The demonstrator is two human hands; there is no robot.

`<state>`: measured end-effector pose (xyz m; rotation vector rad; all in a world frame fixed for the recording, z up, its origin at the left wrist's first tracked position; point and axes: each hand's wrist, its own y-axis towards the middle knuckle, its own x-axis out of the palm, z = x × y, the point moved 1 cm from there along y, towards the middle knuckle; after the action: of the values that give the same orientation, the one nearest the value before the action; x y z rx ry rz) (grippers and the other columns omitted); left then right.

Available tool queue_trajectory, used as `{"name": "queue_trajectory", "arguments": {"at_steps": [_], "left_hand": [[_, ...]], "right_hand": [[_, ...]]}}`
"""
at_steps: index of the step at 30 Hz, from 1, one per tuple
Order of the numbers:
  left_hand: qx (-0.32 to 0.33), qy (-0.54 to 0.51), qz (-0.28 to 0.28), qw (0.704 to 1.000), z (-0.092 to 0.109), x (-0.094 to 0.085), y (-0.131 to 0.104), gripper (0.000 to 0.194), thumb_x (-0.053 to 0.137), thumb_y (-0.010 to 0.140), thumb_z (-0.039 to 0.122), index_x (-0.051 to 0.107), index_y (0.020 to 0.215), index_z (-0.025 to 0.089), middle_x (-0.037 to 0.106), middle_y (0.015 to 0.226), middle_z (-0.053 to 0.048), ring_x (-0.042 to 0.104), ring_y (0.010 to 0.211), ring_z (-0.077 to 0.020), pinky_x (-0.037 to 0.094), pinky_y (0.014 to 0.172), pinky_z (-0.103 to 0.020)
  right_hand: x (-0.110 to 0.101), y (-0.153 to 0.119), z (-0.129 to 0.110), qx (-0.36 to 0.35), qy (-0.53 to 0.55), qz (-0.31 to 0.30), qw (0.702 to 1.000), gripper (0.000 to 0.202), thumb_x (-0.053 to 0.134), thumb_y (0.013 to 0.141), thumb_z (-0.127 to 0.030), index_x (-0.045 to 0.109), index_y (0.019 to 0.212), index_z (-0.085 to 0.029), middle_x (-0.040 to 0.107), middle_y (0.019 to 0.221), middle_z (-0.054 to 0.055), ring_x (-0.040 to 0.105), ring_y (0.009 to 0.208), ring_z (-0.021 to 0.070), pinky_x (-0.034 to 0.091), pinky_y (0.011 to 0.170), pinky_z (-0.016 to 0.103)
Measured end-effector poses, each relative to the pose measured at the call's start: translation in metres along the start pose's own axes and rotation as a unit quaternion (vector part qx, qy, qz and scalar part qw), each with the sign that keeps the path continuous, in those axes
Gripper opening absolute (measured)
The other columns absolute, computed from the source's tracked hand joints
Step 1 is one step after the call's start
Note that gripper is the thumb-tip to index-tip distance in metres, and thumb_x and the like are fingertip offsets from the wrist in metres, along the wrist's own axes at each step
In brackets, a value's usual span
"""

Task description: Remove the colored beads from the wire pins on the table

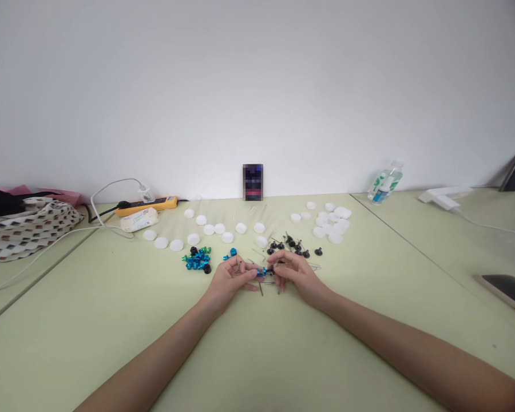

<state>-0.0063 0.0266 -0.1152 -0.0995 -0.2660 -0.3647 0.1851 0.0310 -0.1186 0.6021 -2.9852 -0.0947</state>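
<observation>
My left hand (228, 281) is closed with thumb and fingers around a small shiny blue metal part (261, 273). At that part's right end, my right hand (299, 276) pinches a small black piece (270, 271), which touches the blue part; whether the two are joined I cannot tell. Thin metal rods, some bent like hex keys, lie on the table under and around both hands. Left of my left hand sits a pile of blue, green and black metal parts (197, 261). Black pieces with round flat bases (298, 249) lie scattered just beyond my right hand.
Several clear tubes with white caps (193, 239) lie in rows beyond the hands. Loose white caps (332, 223) are heaped at the right. A phone (253, 183) leans on the wall. A yellow power strip (163, 203), cables, a bottle (385, 183) and a dark device (510, 292) surround the work area.
</observation>
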Motion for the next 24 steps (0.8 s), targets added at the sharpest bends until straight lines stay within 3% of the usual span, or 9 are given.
{"name": "queue_trajectory", "arguments": {"at_steps": [6, 20, 24], "left_hand": [[-0.001, 0.003, -0.002, 1.0, 0.0005, -0.0001, 0.0001, 0.034, 0.068, 0.071, 0.027, 0.036, 0.066, 0.016, 0.065, 0.092, -0.006, 0.066, 0.084, -0.0218, 0.053, 0.062, -0.027], [-0.006, 0.0, 0.003, 1.0, 0.002, 0.0013, -0.0004, 0.037, 0.07, 0.068, 0.03, 0.036, 0.065, 0.017, 0.066, 0.091, -0.006, 0.066, 0.082, -0.0214, 0.052, 0.062, -0.028], [-0.002, -0.001, 0.003, 1.0, 0.0015, 0.0013, -0.0006, 0.036, 0.07, 0.069, 0.03, 0.036, 0.066, 0.017, 0.066, 0.092, -0.006, 0.066, 0.081, -0.021, 0.052, 0.062, -0.028]], "right_hand": [[0.0015, -0.0003, -0.0009, -0.006, -0.006, -0.01, 1.0, 0.021, 0.06, 0.078, -0.029, 0.054, 0.095, -0.018, 0.057, 0.071, 0.0, 0.054, 0.055, 0.0105, 0.046, 0.048, 0.023], [0.007, 0.0013, -0.0041, 0.02, -0.035, 0.007, 0.999, 0.03, 0.053, 0.081, -0.045, 0.055, 0.089, -0.016, 0.055, 0.063, -0.001, 0.051, 0.049, 0.0089, 0.044, 0.045, 0.022], [0.0053, 0.0009, -0.0036, 0.009, -0.037, 0.01, 0.999, 0.026, 0.053, 0.082, -0.041, 0.056, 0.09, -0.016, 0.055, 0.061, -0.001, 0.053, 0.05, 0.0102, 0.046, 0.047, 0.023]]}}
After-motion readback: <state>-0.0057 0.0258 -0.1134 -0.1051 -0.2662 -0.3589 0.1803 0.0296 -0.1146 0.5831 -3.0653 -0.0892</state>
